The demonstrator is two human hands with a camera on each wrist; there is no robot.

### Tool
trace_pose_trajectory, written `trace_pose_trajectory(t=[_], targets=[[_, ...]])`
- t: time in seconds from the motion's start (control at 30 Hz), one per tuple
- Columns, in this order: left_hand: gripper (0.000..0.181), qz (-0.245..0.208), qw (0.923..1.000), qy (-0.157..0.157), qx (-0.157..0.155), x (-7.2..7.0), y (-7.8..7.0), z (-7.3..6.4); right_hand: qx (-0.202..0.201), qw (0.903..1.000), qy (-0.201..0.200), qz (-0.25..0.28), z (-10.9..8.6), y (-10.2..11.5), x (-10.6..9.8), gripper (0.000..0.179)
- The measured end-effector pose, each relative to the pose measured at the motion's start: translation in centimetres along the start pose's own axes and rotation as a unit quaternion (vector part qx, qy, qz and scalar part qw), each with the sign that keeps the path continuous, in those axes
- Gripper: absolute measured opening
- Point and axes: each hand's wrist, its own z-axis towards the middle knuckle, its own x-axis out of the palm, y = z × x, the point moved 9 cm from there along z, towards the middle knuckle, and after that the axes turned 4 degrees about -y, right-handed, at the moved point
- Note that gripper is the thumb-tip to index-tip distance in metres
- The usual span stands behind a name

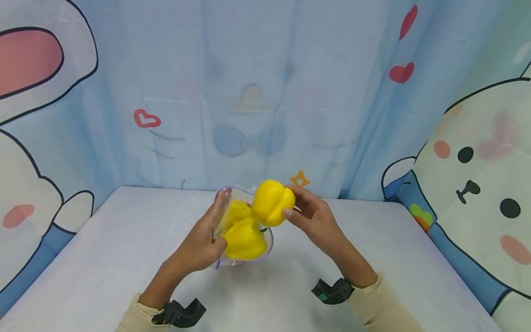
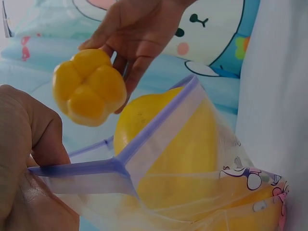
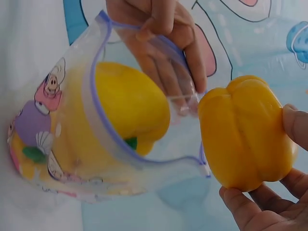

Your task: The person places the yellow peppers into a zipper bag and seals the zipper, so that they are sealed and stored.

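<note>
The right hand (image 1: 313,214) grasps a yellow, lobed, glossy bell pepper (image 1: 272,203) between the thumb on one side and the fingers on the other. The pepper is outside a clear plastic bag with a purple-edged mouth (image 1: 271,240), at the far right of its opening; whether it touches the rim, I cannot tell. The left hand (image 1: 206,242) grips the bag along its left side, thumb toward the near end and fingers toward the far end, and the mouth gapes open toward the right.

Inside the bag, a large yellow pepper with a green stem (image 3: 130,103) sits just within the opening, and more yellow shows deeper in the bag. The bag's lower part carries printed cartoon figures (image 3: 45,103) in pink, purple and white.

The bag is above the middle of the white desk (image 1: 103,258); whether its base rests there, I cannot tell. Both forearms enter from the near side in beige sleeves (image 1: 386,304), a black device (image 1: 333,291) at each wrist. A pale blue curtain (image 1: 249,46) with hearts and cartoon animals hangs along the far side.
</note>
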Motion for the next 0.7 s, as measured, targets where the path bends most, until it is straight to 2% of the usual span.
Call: trace_pose_trajectory(t=[0.23, 0.43, 0.6, 0.7], targets=[[0.094, 0.000, 1.0000, 0.001, 0.006, 0.0, 0.0, -0.1, -0.004, 0.9989, 0.036, 0.029, 0.3, -0.1, 2.3, 0.049], [0.094, -0.003, 1.0000, 0.002, 0.008, 0.1, 0.0, -0.1, -0.006, 0.9978, 0.062, 0.024, 0.5, -0.3, 3.8, 0.050], [0.093, 0.005, 0.9999, 0.002, 0.011, 0.0, -0.1, -0.1, -0.017, 0.9975, 0.065, 0.022, 0.8, -0.1, 4.2, 0.052], [0.094, 0.006, 0.9999, 0.001, 0.014, 0.0, -0.2, -0.2, -0.031, 0.9978, 0.059, -0.004, 0.8, 0.4, 4.5, 0.052]])
